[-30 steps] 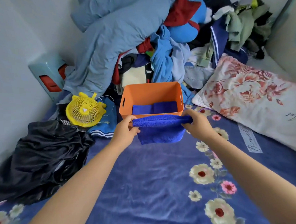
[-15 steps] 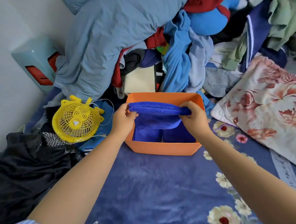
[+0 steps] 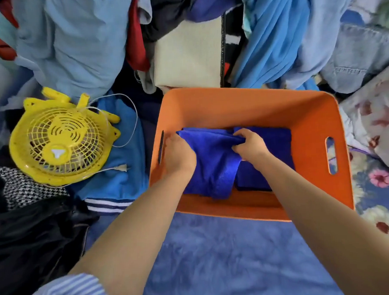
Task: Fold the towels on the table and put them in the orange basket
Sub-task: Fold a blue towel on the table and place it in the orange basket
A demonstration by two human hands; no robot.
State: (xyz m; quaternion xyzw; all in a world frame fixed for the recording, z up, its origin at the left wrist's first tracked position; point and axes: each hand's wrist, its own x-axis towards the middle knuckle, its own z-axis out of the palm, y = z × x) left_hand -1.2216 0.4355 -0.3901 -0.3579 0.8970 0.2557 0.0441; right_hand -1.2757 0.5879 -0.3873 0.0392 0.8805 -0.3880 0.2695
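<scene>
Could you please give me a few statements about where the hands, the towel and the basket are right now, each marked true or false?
1. Both hands are inside the orange basket. True.
2. The left hand and the right hand grip the same blue towel. True.
3. The basket holds nothing but that towel. False: another folded blue towel lies under it, on the right side.
4. The yellow fan lies to the right of the basket. False: it lies to its left, on clothes.
5. The basket stands on a blue bedsheet. True.
</scene>
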